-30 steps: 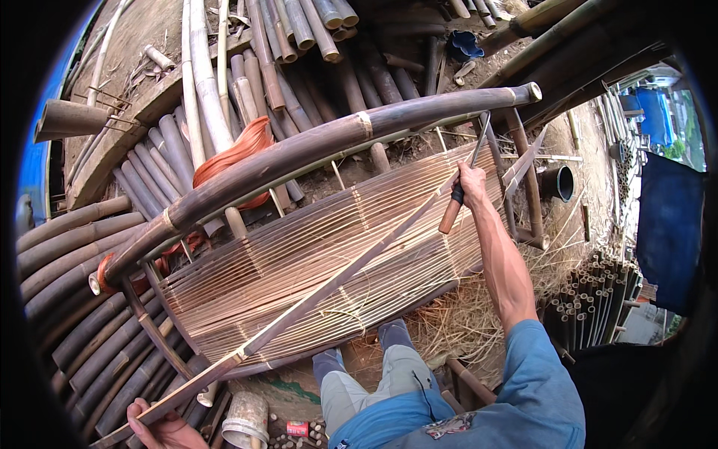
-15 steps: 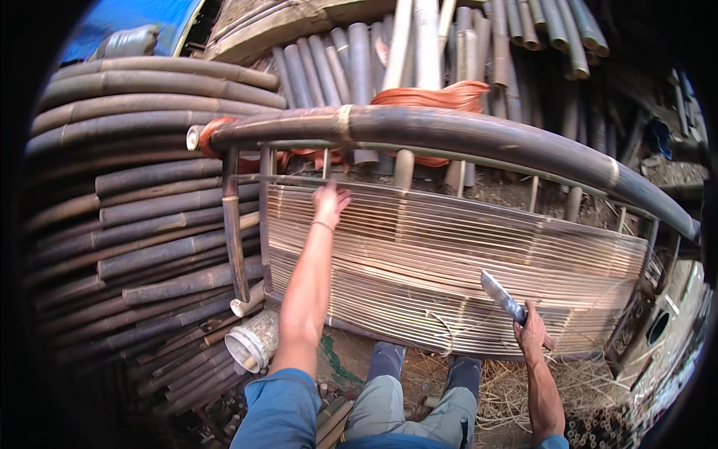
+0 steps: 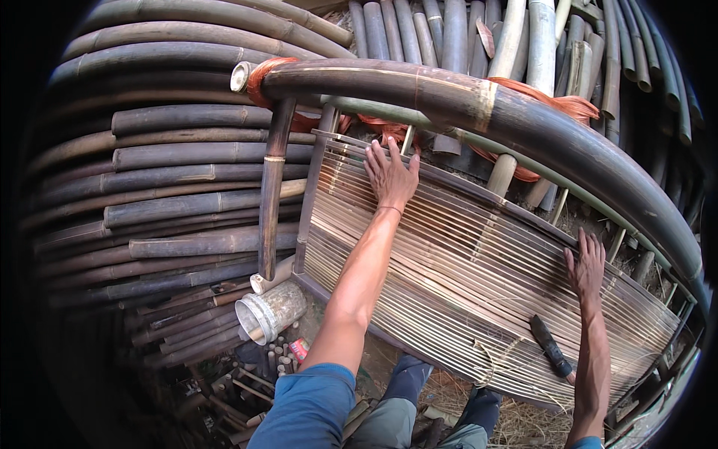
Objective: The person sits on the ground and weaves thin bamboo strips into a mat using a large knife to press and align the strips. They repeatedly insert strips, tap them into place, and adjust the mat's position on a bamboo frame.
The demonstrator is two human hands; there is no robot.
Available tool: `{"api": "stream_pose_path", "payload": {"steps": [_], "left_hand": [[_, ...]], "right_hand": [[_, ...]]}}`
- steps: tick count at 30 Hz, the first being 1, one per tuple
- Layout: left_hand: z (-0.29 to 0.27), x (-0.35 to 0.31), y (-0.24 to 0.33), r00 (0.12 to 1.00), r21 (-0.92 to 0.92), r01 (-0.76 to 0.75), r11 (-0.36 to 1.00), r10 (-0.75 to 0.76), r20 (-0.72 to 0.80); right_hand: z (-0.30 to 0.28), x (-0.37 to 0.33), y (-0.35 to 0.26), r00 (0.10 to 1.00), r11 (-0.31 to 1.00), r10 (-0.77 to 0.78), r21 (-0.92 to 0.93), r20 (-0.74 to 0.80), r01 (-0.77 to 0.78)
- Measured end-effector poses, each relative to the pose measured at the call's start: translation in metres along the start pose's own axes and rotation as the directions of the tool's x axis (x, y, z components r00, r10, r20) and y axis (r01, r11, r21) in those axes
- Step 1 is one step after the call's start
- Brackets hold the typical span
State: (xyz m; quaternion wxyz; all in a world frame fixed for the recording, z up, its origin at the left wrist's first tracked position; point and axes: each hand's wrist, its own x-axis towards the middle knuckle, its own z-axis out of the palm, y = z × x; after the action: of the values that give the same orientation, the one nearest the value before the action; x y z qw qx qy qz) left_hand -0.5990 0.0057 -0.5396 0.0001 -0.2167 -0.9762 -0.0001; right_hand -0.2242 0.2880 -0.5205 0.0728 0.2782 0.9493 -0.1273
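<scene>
A slatted bamboo panel point(image 3: 449, 299), made of many thin parallel strips in a dark frame, spreads out before me. My left hand point(image 3: 393, 178) rests near its far left part, fingers spread, over the far strips. Farther right, my right hand point(image 3: 586, 263) reaches to the same far edge with its fingers stretched out and nothing in it. A knife point(image 3: 550, 346) with a broad dark blade lies on the strips beside my right forearm, its handle end close to the arm. Beyond the panel runs a thick curved bamboo pole point(image 3: 419, 90).
Dark bamboo poles point(image 3: 194, 157) are stacked at the left, and more poles point(image 3: 452, 37) lie at the back. Orange strands point(image 3: 550, 99) wrap the curved pole. A dirty white bucket point(image 3: 273, 310) lies tipped at the near left. Loose shavings point(image 3: 516, 426) cover the ground by my legs.
My right hand has let go of the knife, which now lies on the strips, and has moved to the panel's far edge. My left hand has spread flat. The view has shifted.
</scene>
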Motion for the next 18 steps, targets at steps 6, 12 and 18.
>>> {"api": "stream_pose_path", "payload": {"steps": [6, 12, 18], "left_hand": [[0.007, -0.007, -0.020, 0.996, -0.215, -0.015, 0.976, 0.032, 0.077], [-0.007, -0.022, -0.012, 0.994, -0.393, -0.048, 0.918, 0.082, 0.069], [0.004, -0.015, -0.027, 0.965, -0.319, 0.014, 0.948, 0.070, 0.252]], "right_hand": [[-0.039, 0.006, -0.004, 0.998, 0.979, -0.044, 0.200, -0.046, 0.052], [-0.069, -0.019, 0.006, 0.992, 0.975, 0.007, 0.221, -0.129, 0.022], [-0.052, -0.023, 0.003, 1.000, 0.979, 0.018, 0.202, -0.009, -0.016]]}}
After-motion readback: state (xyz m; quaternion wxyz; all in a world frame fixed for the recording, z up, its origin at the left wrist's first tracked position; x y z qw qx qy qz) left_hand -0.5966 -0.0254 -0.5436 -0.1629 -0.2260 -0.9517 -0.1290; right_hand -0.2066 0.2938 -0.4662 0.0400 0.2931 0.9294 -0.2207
